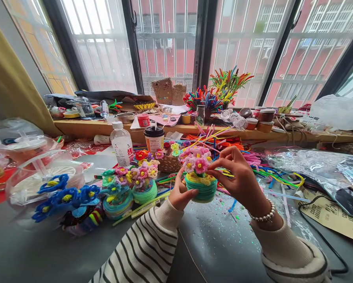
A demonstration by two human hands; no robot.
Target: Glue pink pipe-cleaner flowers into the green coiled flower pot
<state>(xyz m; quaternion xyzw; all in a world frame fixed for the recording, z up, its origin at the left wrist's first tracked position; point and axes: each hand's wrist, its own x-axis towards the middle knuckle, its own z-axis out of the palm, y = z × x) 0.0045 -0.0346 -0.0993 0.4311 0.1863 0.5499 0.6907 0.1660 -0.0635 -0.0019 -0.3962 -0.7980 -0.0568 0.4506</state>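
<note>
Head view: hands point(181, 190) touch potted flowers point(201, 189); tan sheet point(326, 220) reads "ABRASIVE".

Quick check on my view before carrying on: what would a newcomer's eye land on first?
Probably the pink flowers in a green pot at the center, steadied by the left hand, the right hand close beside the blooms. Next, the blue flowers at the left, and the bright bunch of fuzzy stems on the ledge.

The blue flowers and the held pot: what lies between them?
A blue-and-yellow flower pot, a green flower pot and yellow-green strips, in the head view.
</note>
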